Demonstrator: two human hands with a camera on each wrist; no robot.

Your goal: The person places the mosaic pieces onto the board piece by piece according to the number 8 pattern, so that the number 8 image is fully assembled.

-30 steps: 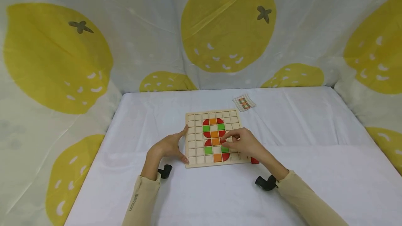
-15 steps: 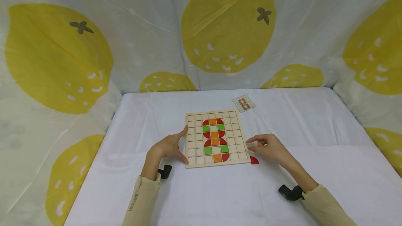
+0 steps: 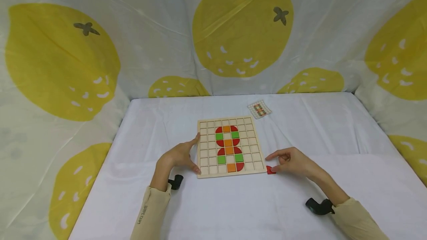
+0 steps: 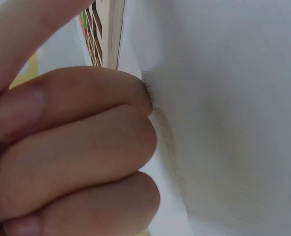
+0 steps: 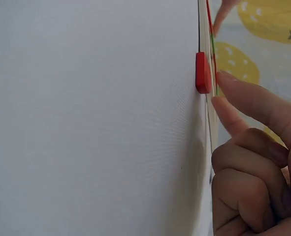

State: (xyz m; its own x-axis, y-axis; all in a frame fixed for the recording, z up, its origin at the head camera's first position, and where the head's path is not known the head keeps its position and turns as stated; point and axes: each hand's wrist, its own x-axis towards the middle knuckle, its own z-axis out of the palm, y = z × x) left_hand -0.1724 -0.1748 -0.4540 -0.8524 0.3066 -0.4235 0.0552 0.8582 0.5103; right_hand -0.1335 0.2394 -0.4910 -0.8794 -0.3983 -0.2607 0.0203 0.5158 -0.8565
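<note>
A square wooden grid board (image 3: 207, 157) lies on the white cloth, with red rounded, green square and orange square tiles set in its middle columns. My left hand (image 3: 178, 155) rests at its left edge, thumb at the near corner and index finger farther up. In the left wrist view, the left hand's other fingers (image 4: 76, 142) are curled. A loose red quarter-round tile (image 3: 269, 170) lies by the board's near right corner. My right hand (image 3: 293, 162) is just beside it, the thumb over the tile's right part in the head view. Thumb and index finger are apart; whether the thumb touches is unclear.
A small pattern card (image 3: 259, 109) lies beyond the board's far right corner. White cloth (image 3: 213, 210) covers the table. Behind and at the sides hangs a curtain (image 3: 166, 29) with yellow lemons. Dark cameras are worn at both wrists.
My right hand has moved from the board's tiles rightward and down to the loose red tile. A red tile it was touching now shows in the grid. My left hand has stayed put.
</note>
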